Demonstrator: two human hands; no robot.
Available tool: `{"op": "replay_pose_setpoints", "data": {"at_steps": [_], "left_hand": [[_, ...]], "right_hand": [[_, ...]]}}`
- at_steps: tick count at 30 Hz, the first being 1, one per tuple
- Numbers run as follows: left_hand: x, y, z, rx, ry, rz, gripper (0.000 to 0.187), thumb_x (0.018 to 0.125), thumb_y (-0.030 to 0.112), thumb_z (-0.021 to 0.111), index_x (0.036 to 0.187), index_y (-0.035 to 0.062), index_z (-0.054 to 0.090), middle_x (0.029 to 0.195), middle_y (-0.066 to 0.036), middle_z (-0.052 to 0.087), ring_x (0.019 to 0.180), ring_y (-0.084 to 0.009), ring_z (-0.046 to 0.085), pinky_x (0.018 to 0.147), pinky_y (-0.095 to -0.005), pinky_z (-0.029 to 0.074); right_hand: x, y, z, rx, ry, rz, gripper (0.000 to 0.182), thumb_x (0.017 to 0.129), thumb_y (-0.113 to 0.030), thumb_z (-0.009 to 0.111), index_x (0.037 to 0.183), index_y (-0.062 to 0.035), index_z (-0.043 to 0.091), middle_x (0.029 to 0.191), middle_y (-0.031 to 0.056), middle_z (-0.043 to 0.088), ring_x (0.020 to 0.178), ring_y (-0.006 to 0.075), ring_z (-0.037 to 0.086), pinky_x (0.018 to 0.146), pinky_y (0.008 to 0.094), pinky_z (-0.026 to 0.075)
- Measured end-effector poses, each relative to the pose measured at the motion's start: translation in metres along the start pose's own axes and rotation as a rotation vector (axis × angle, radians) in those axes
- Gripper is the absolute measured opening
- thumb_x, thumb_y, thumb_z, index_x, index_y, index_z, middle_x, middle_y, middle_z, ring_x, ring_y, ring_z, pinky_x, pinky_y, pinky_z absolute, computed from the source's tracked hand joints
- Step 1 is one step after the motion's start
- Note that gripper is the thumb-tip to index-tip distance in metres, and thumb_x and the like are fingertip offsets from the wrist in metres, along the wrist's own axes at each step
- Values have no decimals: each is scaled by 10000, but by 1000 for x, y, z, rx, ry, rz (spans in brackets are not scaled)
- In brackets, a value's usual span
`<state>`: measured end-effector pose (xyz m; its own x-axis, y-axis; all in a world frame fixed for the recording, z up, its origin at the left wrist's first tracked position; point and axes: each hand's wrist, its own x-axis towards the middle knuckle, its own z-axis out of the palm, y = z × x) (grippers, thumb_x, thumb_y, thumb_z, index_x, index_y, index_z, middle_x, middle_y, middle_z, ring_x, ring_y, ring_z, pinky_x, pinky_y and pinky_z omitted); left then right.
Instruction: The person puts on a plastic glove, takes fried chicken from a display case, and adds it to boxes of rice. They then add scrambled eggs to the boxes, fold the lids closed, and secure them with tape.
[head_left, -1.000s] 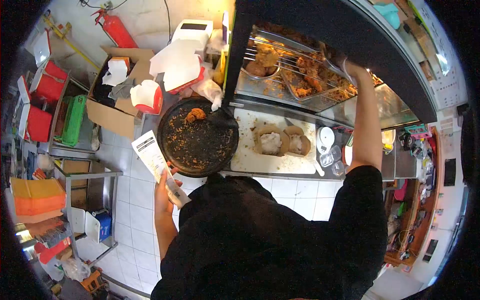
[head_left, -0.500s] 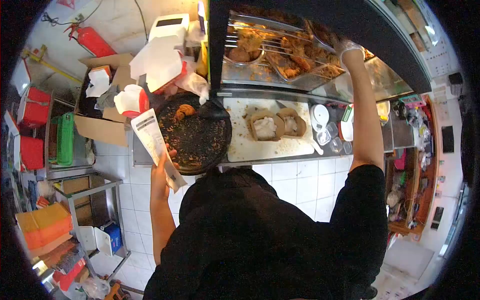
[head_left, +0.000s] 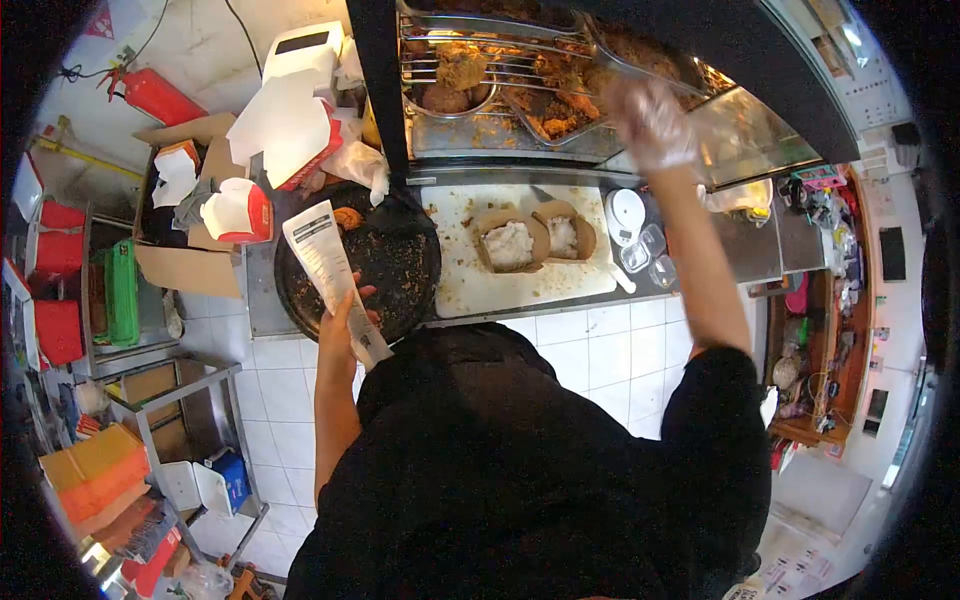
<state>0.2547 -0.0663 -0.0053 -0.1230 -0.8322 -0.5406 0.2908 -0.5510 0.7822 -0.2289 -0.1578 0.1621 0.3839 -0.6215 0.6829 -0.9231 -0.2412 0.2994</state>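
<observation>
A long white paper bag with print is gripped in my left hand, over the edge of a round dark pan with crumbs and one fried piece in it. My right hand, in a clear plastic glove and smeared by motion, is at the front of the lit food cabinet, beside a tray of fried food. Whether it holds anything cannot be made out. Two brown paper boxes of rice sit on a white cutting board between my hands.
Clear plastic cups and white lids lie right of the board. A red and white box and an open cardboard box stand at the left. A metal rack is at the lower left. The cabinet's dark frame rises behind the pan.
My right hand has drawn back from the upper tray toward the cabinet's front, moving left and down. The view has shifted slightly. My left hand still holds the paper bag.
</observation>
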Motion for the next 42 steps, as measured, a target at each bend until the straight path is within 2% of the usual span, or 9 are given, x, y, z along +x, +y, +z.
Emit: {"op": "replay_pose_setpoints", "data": {"at_steps": [3, 8, 13, 15, 19, 23, 25, 32, 42], "left_hand": [[1, -6, -14, -1, 39, 16, 423, 1036, 312, 571, 1411, 115, 565, 1166, -99, 686, 779, -141, 624, 709, -323, 534], [-2, -1, -26, 3, 103, 20, 435, 1043, 305, 544, 1429, 105, 546, 1168, -110, 685, 801, -152, 628, 753, -329, 537], [-17, 18, -21, -196, -5, -2, 516, 1082, 424, 422, 1481, 102, 483, 1205, -117, 646, 812, -163, 624, 772, -336, 536], [-23, 30, -14, -317, -97, -18, 637, 1076, 552, 333, 1517, 101, 428, 1201, -121, 627, 843, -200, 618, 785, -414, 547], [-32, 54, 2, -463, -323, 15, 749, 1048, 650, 279, 1539, 94, 380, 1182, -124, 630, 859, -230, 614, 813, -495, 554], [-40, 76, 17, -445, -407, 9, 890, 979, 762, 293, 1542, 76, 365, 1171, -134, 637, 894, -245, 635, 825, -504, 566], [-46, 87, 24, -413, -430, 18, 912, 978, 765, 277, 1556, 62, 344, 1175, -123, 638, 879, -272, 643, 804, -520, 556], [-69, 105, 40, -477, -558, 51, 1035, 921, 837, 281, 1576, 35, 292, 1139, -142, 625, 848, -268, 627, 760, -484, 584], [-84, 107, 49, -667, -787, -2, 1006, 917, 840, 305, 1575, 80, 308, 1101, -124, 599, 975, -258, 623, 863, -495, 562]], "right_hand": [[-41, -79, 6, 387, -124, 210, 104, 907, -200, 731, 941, -142, 652, 910, 80, 667, 833, 293, 661, 719, 416, 559], [-111, -144, 51, 781, -890, 868, 187, 1025, -295, 584, 1018, -116, 637, 968, 95, 671, 885, 303, 643, 821, 405, 512], [-185, -155, 115, 1176, -674, 798, 234, 1031, -333, 554, 1095, -122, 634, 990, 97, 662, 936, 305, 644, 843, 414, 487], [-182, -149, 106, 906, -740, 450, 242, 1010, -320, 586, 1130, -119, 646, 1090, 91, 662, 1067, 273, 642, 921, 404, 482], [-134, -128, 70, 928, -917, 547, 247, 993, -252, 595, 1179, -109, 672, 1202, 100, 676, 1143, 293, 632, 994, 424, 481], [-84, -42, 66, -198, -122, 145, 263, 1026, -244, 559, 1227, -135, 689, 1201, 95, 704, 1099, 317, 644, 1000, 445, 490], [-15, -22, 18, 2, 63, 256, 358, 980, -150, 633, 1321, -42, 631, 1260, 117, 681, 1141, 281, 654, 909, 396, 560], [7, 145, 82, -292, -624, 491, 389, 1059, -248, 482, 1395, -86, 591, 1443, 128, 569, 1240, 319, 608, 991, 433, 518], [79, 194, 97, -249, -531, 346, 400, 1051, -264, 499, 1417, -113, 562, 1456, 151, 549, 1263, 345, 582, 1013, 448, 494]]}}
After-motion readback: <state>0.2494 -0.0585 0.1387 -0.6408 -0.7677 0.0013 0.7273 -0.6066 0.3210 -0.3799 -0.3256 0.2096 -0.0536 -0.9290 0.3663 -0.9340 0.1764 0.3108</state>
